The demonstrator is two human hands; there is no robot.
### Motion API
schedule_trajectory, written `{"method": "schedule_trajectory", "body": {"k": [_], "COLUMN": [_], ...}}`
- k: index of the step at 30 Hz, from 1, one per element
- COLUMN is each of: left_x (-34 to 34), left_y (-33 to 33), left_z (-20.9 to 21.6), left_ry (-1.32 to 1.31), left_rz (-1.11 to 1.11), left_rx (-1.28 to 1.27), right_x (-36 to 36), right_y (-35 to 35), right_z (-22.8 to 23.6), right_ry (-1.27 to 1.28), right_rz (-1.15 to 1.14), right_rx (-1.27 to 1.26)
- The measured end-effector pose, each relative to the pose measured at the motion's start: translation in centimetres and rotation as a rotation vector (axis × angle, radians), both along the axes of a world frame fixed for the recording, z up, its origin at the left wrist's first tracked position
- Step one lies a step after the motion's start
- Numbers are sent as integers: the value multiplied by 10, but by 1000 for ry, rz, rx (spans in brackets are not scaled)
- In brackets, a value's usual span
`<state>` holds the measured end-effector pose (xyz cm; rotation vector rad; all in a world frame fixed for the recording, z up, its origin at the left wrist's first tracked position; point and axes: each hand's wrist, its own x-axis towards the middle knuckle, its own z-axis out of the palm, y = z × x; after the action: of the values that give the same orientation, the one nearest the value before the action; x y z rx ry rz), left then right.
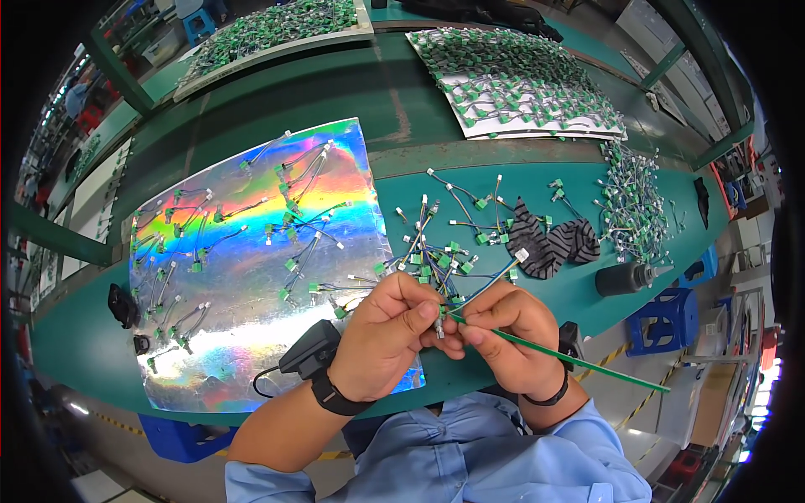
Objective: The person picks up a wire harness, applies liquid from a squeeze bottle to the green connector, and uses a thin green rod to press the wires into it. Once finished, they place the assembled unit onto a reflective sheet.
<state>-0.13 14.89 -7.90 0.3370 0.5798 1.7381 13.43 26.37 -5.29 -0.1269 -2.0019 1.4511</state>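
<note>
Surface [88, 331], green | just inside its near edge: right hand [513, 335], narrow grip on slim green stick [587, 363]; left hand [387, 339], narrow grip on wired connector [483, 292] | stick probably light, springy | connector probably light, wires [496, 280] soft, joints fragile; best held by green block [444, 310]

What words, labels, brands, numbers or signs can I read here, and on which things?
None can be read.
Green stick and held wired part: no lettering visible.
Dark bottle: none I can make out.
Background: too small and blurred to tell.
</note>
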Motion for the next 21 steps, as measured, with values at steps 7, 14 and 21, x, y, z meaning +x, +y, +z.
{"method": "schedule_trajectory", "body": {"k": [7, 14, 21], "left_x": [0, 0, 0], "left_y": [0, 1, 1], "left_z": [-2, 3, 1], "left_ry": [-22, -39, -70], "left_rz": [-29, -51, -84], "left_rx": [11, 7, 43], "right_x": [3, 5, 4], "right_y": [5, 6, 9], "right_z": [0, -5, -8], "right_ry": [-63, -59, 27], "right_rz": [54, 134, 237], "right_rx": [-63, -319, -483]}}
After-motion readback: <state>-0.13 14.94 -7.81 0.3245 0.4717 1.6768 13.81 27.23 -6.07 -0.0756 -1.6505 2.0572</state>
